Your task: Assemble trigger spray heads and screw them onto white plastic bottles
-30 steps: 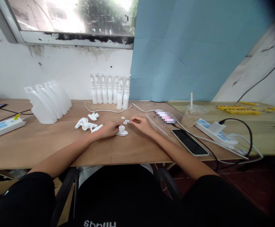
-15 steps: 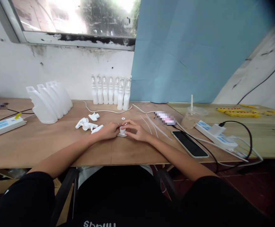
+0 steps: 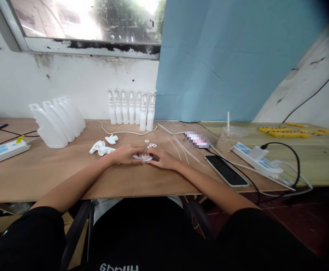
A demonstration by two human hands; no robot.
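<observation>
Both my hands meet low over the table, around a white spray trigger head (image 3: 145, 157). My left hand (image 3: 126, 154) has its fingers curled round the left side of it. From the right, my right hand (image 3: 164, 159) pinches it between thumb and fingers. Fingers hide much of the piece. Just beyond them lie several small white ring washers (image 3: 152, 145). To the left are loose white spray trigger heads (image 3: 98, 148), one apart (image 3: 111, 139). Thin clear tubes (image 3: 182, 149) rest to the right of my right hand.
Finished-looking white spray bottles (image 3: 132, 109) stand in a row by the wall. Headless white bottles (image 3: 51, 128) are lined up at left. On the right are a black-screened phone (image 3: 227, 171), a power strip (image 3: 257, 162), cables and a plastic cup with straw (image 3: 227, 139).
The white piece upright between my hands is now tilted and lower. More ring washers show on the table beyond my fingers. My left hand has shifted slightly left.
</observation>
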